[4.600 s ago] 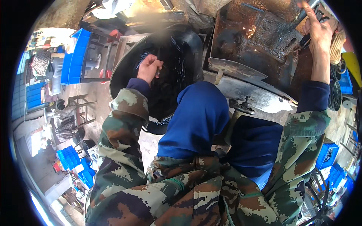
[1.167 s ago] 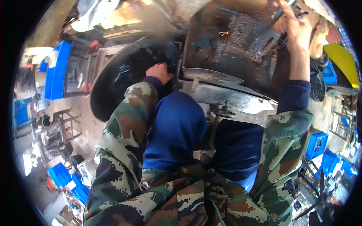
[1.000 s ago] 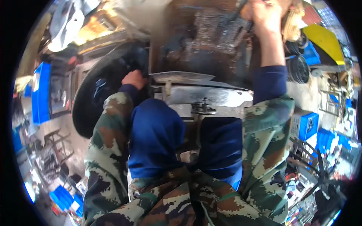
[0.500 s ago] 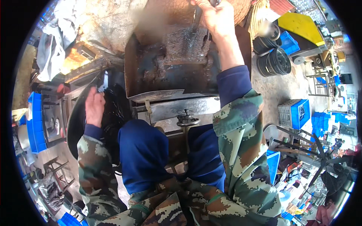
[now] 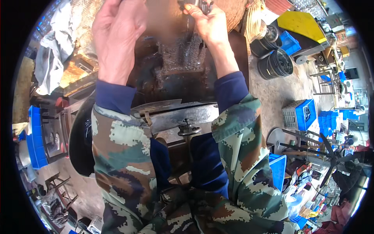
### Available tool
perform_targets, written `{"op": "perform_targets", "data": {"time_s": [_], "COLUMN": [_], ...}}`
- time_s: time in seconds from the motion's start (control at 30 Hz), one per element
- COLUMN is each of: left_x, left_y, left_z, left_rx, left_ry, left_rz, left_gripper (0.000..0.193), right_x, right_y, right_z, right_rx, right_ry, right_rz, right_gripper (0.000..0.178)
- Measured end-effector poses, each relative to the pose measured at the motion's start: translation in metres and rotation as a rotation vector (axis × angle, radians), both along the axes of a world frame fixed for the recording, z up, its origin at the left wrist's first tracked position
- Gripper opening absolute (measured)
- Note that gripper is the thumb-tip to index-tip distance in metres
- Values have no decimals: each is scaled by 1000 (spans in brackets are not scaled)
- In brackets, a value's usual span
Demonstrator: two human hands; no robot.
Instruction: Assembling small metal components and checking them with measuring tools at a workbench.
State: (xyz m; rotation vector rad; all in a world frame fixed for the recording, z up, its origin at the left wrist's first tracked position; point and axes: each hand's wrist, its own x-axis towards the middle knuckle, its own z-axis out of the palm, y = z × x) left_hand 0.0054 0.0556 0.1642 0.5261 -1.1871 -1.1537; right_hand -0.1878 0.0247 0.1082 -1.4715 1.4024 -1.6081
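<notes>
My right hand [image 5: 214,29] is closed around a small dark metal part [image 5: 204,6] at the top edge, thumb and fingers pinching it. Level with it, to the left, my left hand [image 5: 119,41] is raised with its back toward me and its fingers curled. Those fingertips are hidden, so what they hold cannot be made out. Below both hands lies a dark metal trough [image 5: 181,84], wet and caked with brown sludge. Behind it rises a rough brown surface [image 5: 230,13], partly blurred. A small metal handwheel [image 5: 189,130] sits at the trough's front, between my knees.
A black basin [image 5: 80,136] stands by my left arm. Black buckets [image 5: 275,64] and a blue-and-grey crate [image 5: 300,114] are on the floor at right, near a black fan [image 5: 333,158]. At far left is a blue bin [image 5: 36,136]; grey cloth [image 5: 52,58] hangs above.
My left hand has left the black basin, where a shiny piece showed at its fingers, and risen to the top beside my right hand. The view has shifted slightly.
</notes>
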Motion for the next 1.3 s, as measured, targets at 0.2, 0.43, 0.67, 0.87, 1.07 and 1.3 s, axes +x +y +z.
{"op": "perform_targets", "data": {"time_s": [0.2,0.43,0.67,0.87,1.07,1.3], "left_x": [12,44,42,30,30,29], "left_y": [-5,-20,-22,-13,-14,-4], "left_z": [-35,-65,-69,-79,-82,-64], "left_rx": [89,182,121,102,192,177], "left_ry": [-205,-219,-60,-82,-217,-206], "left_rz": [215,343,284,281,259,207], "left_gripper": [29,25,25,27,21,24], "right_x": [2,2,5,-3,7,2], "right_y": [3,1,-2,-8,-4,3], "right_z": [1,1,-1,-13,-9,2], "right_rx": [-9,-19,-32,-92,-7,185], "right_ry": [30,-33,-3,43,-40,-132], "right_rz": [8,49,1,28,-22,-13], "right_gripper": [25,25,16,28,13,17]}}
